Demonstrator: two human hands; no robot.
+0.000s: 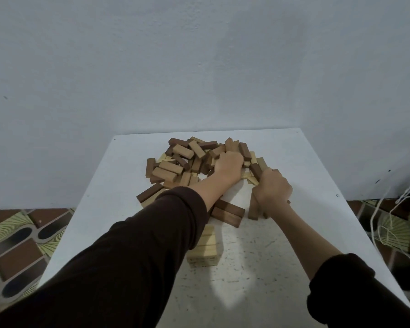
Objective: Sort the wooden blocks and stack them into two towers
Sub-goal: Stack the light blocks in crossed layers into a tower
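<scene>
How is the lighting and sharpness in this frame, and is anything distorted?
Head view: dim, flat light, no glare; soft shadows cross the white tabletop; the pile of brown and pale wooden blocks is slightly soft yet readable; wide-angle lens splays the table's edges.

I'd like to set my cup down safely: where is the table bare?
Bare: the table front right, between the pale tower and the right forearm; also the far right corner beyond the right hand gripping a dark block. Crowded: the block pile at the far middle.

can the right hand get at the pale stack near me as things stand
Probably yes: bare table lies between the right hand and the pale stack, though that hand grips a dark block.
</scene>
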